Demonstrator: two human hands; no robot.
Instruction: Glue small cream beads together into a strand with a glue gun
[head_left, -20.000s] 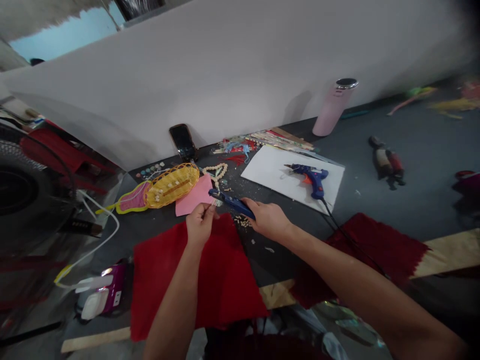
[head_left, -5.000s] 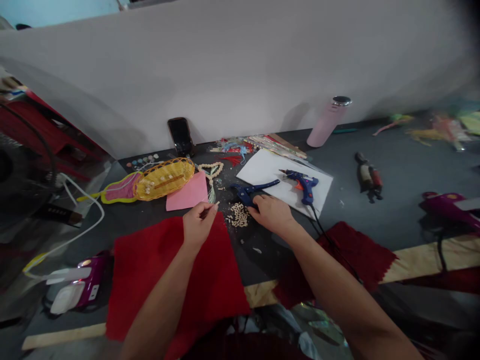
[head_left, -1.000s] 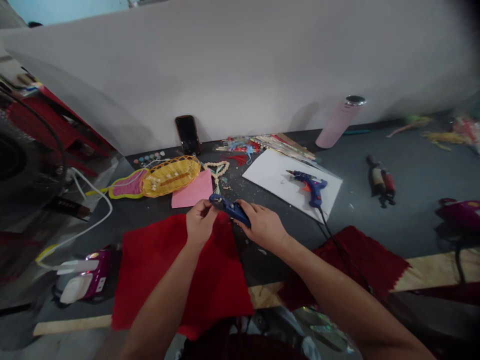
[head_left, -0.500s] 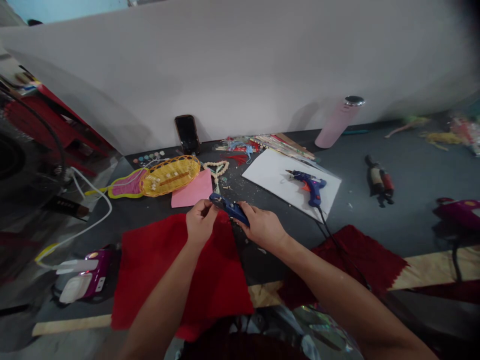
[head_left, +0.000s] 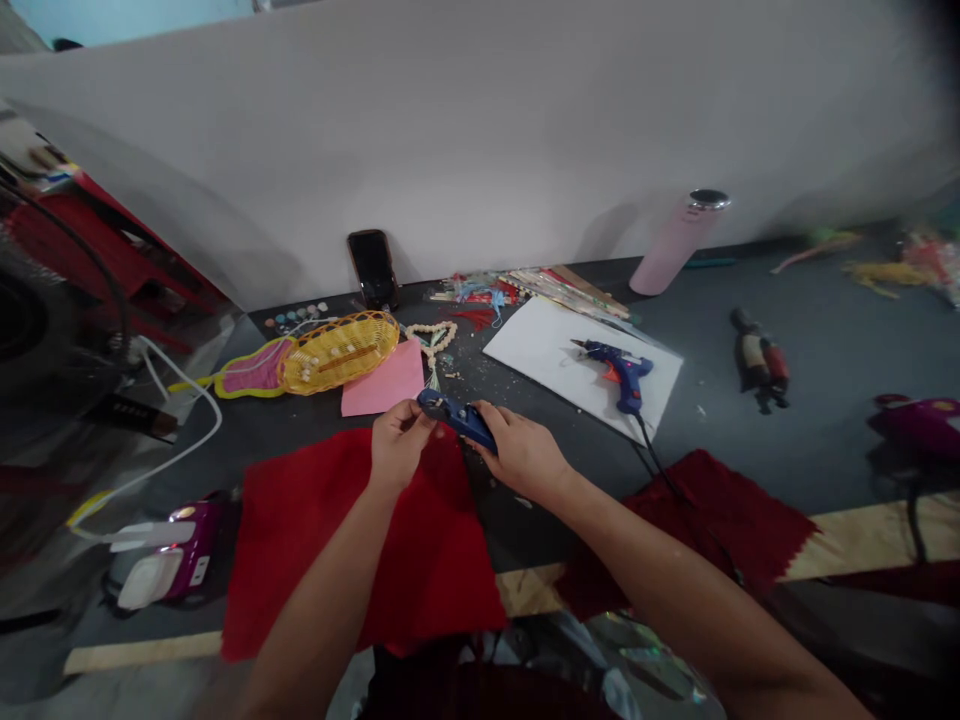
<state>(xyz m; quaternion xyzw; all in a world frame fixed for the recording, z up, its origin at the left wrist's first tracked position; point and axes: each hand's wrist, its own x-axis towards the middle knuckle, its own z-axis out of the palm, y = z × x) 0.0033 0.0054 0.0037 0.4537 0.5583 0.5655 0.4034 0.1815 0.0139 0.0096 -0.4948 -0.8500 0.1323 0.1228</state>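
My right hand [head_left: 525, 450] is wrapped round one end of a dark blue hand tool [head_left: 459, 414], whose exact kind I cannot make out. The other end of the tool points up and to the left, toward my left hand [head_left: 400, 440]. Finger and thumb of that hand are pinched together at the tool's tip. Whatever lies between them is too small to name. Just beyond the tip lies a loop of pale wooden beads [head_left: 433, 338] with a tassel. A red cloth [head_left: 315, 540] is spread below my left hand and forearm.
A yellow basket [head_left: 341, 350] sits on pink paper [head_left: 382, 385]. At right a blue glue gun [head_left: 619, 370] rests on a white sheet [head_left: 525, 345]. Behind stand a phone [head_left: 373, 268] and a pink bottle [head_left: 679, 245]. A purple device [head_left: 191, 550] with a white cable lies at left.
The tool has tilted slightly in my right hand, and its tip has shifted a little left. Both hands keep nearly the same place and grip.
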